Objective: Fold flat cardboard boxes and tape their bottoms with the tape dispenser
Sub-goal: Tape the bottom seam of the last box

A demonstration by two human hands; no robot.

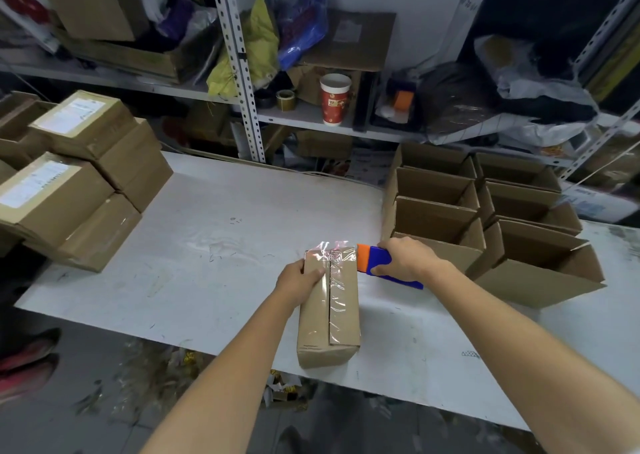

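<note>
You work at the white table (214, 231). On its right side a cluster of erected boxes (433, 211) stands open-topped and packed close together. I judge those done, though their bottoms face down and cannot be checked. On the left sits a stack of sealed, labelled boxes (69, 190), apart from this job.

The box in hand (315, 318) lies bottom-up near the front edge, between your arms. Its flaps are closed, and a strip of clear tape (337, 290) runs along the centre seam to the far end, where it crinkles and glares. This one looks nearly finished. What is left, by my reckoning, is parting the tape, pressing the tail down and standing the box with the others.

Your right hand (405, 259) wraps around the blue-and-orange tape dispenser (375, 259), just beside the box's far right corner. Your left hand (298, 280) clasps the far left corner, thumb flat on top. The dispenser's roll and blade do not show, so I cannot tell whether the tape is cut. No flat cardboard is in view, so how many boxes are left is unknown.
</note>
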